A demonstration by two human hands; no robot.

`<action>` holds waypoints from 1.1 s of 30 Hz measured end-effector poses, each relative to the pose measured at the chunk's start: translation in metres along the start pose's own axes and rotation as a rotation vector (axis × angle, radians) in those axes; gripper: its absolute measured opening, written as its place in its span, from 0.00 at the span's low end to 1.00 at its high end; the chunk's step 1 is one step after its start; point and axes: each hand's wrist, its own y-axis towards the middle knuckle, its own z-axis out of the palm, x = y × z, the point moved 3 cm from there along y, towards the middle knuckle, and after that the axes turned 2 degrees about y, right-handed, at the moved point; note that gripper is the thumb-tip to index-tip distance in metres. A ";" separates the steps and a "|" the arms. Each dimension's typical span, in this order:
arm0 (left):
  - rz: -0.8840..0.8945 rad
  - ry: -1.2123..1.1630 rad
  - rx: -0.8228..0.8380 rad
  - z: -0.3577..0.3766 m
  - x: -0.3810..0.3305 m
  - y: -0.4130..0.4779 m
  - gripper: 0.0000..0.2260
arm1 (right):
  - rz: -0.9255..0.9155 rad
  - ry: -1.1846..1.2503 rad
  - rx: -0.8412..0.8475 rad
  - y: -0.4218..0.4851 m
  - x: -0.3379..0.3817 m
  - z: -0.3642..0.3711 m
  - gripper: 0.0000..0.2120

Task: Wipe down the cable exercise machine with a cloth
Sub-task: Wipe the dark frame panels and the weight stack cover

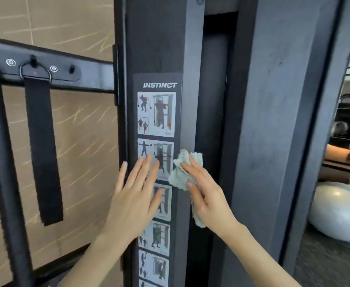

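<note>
Head view: left hand (134, 195) flat on sticker (157, 112), right hand (209, 197) pressing cloth (180, 175) to machine (155, 48); rubbing may peel sticker.

Left hand (134, 195) is lying flat, fingers spread; right hand (207, 195) beside it is pressing with straight fingers.

1. the cloth (180, 177) is pale mint green.
2. the machine column (155, 48) is matt charcoal black.
3. the sticker (157, 112) is black with white lettering, and carries white panels with grey and red figures.
4. the strap (43, 152) is plain black.
5. the crossbar (91, 73) is black with silver bolts (10, 62).
6. the wall (83, 125) is tan with thin pale streaks.
7. the pillar (273, 100) is dull blue-grey.
8. the ball (339, 212) is pale grey-white.
</note>
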 end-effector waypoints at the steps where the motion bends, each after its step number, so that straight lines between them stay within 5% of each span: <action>1: 0.033 -0.015 -0.015 0.008 0.001 0.016 0.26 | 0.002 -0.037 -0.030 0.008 -0.003 -0.006 0.21; 15: 0.409 -0.280 -0.364 0.014 -0.056 0.234 0.27 | -0.073 -0.584 -0.426 0.100 0.000 -0.137 0.20; 27: 0.363 -0.199 -0.382 0.012 -0.076 0.330 0.32 | -0.197 -1.324 -0.284 0.194 -0.023 -0.222 0.22; 33: 0.355 -0.184 -0.414 0.018 -0.080 0.333 0.33 | -0.095 -1.359 -0.378 0.255 0.006 -0.261 0.23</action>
